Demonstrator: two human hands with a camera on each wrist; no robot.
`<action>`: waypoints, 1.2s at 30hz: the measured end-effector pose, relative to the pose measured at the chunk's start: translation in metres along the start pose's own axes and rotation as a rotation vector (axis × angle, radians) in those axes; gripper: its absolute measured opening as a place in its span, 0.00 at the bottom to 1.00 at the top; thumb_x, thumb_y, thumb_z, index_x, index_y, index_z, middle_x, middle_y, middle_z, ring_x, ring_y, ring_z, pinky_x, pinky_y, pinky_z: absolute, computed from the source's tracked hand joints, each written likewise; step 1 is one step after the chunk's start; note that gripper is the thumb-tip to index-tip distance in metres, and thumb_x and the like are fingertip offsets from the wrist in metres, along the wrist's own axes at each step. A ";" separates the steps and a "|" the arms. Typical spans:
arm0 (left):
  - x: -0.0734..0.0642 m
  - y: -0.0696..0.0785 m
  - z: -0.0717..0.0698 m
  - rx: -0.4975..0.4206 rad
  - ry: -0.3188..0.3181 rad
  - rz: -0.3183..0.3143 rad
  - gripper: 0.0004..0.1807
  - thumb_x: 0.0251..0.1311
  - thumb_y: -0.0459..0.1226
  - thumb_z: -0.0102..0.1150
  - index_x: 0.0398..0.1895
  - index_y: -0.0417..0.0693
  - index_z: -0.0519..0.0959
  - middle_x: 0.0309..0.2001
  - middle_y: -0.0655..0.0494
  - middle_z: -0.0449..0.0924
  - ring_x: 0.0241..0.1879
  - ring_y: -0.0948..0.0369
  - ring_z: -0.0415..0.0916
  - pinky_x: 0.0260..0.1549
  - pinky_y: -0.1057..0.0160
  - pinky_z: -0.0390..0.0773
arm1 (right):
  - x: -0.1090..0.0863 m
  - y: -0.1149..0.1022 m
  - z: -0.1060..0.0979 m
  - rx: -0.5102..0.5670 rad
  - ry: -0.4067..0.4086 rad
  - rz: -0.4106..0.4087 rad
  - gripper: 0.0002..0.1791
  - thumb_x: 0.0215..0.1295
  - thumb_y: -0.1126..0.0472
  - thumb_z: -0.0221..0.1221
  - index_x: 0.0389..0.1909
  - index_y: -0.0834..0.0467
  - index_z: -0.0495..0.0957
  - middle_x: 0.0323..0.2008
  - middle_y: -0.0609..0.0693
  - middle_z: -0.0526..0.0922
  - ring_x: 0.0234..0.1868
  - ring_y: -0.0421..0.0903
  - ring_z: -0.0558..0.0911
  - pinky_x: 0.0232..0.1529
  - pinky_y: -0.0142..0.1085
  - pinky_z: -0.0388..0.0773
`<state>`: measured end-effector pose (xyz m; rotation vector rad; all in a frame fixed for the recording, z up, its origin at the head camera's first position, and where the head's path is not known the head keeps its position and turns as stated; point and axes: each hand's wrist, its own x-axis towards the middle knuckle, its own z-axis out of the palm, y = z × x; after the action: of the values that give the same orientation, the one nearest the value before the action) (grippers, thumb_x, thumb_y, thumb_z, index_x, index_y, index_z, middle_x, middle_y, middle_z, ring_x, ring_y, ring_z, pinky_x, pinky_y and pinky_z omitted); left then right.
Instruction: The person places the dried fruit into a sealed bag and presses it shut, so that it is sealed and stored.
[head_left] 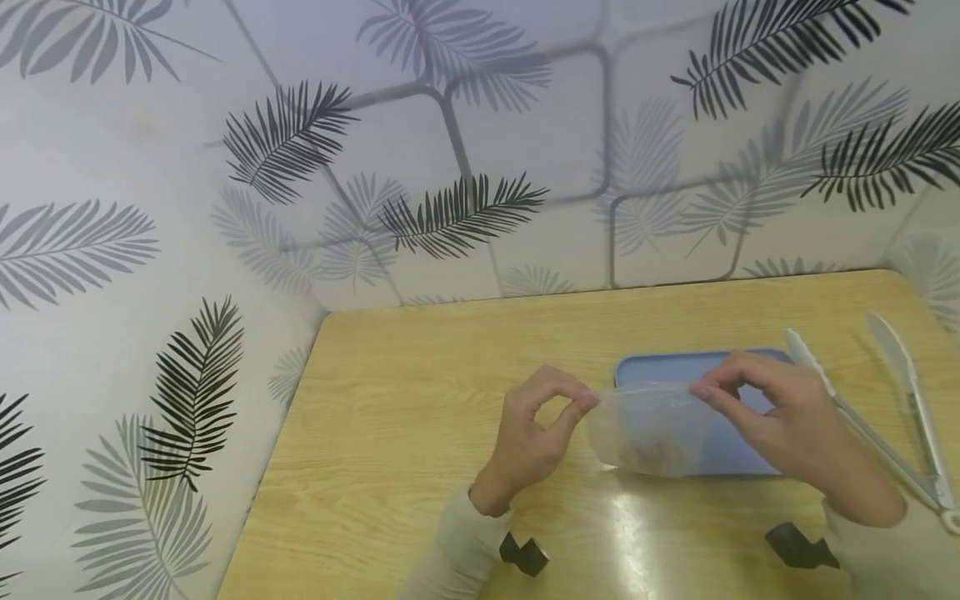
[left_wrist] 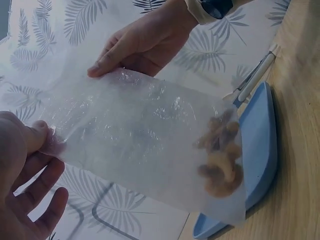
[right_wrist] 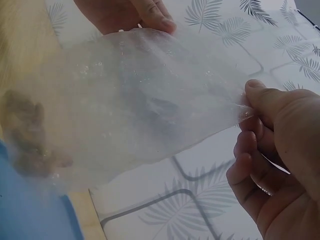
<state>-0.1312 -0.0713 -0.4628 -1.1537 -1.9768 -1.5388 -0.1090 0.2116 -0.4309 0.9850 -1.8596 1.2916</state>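
A translucent plastic bag (head_left: 637, 425) hangs between my two hands, its top edge stretched level. My left hand (head_left: 542, 421) pinches one upper corner between thumb and forefinger; my right hand (head_left: 783, 412) pinches the other corner the same way. Several brown, curled pieces (left_wrist: 220, 160), their kind blurred by the plastic, lie gathered at the bottom of the bag. In the right wrist view these brown pieces (right_wrist: 30, 135) show as a dim clump. Behind the bag and partly hidden by it lies a blue tray (head_left: 738, 446) on the table.
White-tipped tongs (head_left: 911, 392) lie spread on the right side of the wooden table (head_left: 405, 417), beside the tray and my right forearm. A wall with leaf-patterned covering (head_left: 525, 150) rises behind the table and along its left side.
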 end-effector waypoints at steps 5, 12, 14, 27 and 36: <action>0.003 0.007 -0.002 0.006 -0.006 0.028 0.05 0.66 0.22 0.67 0.39 0.38 0.85 0.36 0.43 0.90 0.41 0.51 0.86 0.49 0.59 0.89 | -0.003 0.002 -0.001 0.075 -0.009 0.018 0.25 0.77 0.52 0.67 0.31 0.72 0.83 0.30 0.47 0.88 0.34 0.31 0.80 0.39 0.19 0.78; 0.007 0.011 -0.007 -0.034 0.016 -0.003 0.05 0.68 0.21 0.66 0.40 0.37 0.85 0.37 0.42 0.89 0.40 0.51 0.87 0.48 0.58 0.90 | -0.032 0.001 -0.007 -0.107 -0.312 0.430 0.47 0.44 0.59 0.87 0.69 0.57 0.80 0.61 0.32 0.81 0.45 0.30 0.78 0.40 0.25 0.79; 0.007 0.011 -0.008 -0.035 0.022 -0.013 0.05 0.68 0.21 0.66 0.40 0.37 0.85 0.37 0.42 0.89 0.40 0.51 0.87 0.48 0.58 0.90 | -0.041 -0.001 -0.005 -0.152 -0.452 0.572 0.50 0.45 0.55 0.87 0.71 0.52 0.76 0.59 0.35 0.80 0.43 0.30 0.77 0.37 0.28 0.78; 0.006 0.009 -0.015 -0.063 0.040 -0.089 0.04 0.69 0.21 0.64 0.40 0.35 0.85 0.36 0.40 0.90 0.38 0.49 0.89 0.47 0.57 0.91 | -0.091 0.013 0.017 -0.068 -0.521 0.493 0.11 0.60 0.69 0.74 0.42 0.56 0.88 0.32 0.44 0.90 0.33 0.24 0.80 0.31 0.29 0.83; 0.003 0.004 -0.018 -0.047 0.087 -0.096 0.04 0.69 0.21 0.64 0.39 0.35 0.84 0.36 0.39 0.90 0.37 0.49 0.88 0.45 0.59 0.90 | -0.100 0.005 0.017 0.004 -0.469 0.501 0.17 0.60 0.72 0.74 0.37 0.45 0.85 0.31 0.37 0.88 0.36 0.28 0.84 0.35 0.30 0.88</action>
<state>-0.1331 -0.0869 -0.4523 -1.0052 -1.9743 -1.6620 -0.0647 0.2174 -0.5221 0.9094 -2.5881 1.4246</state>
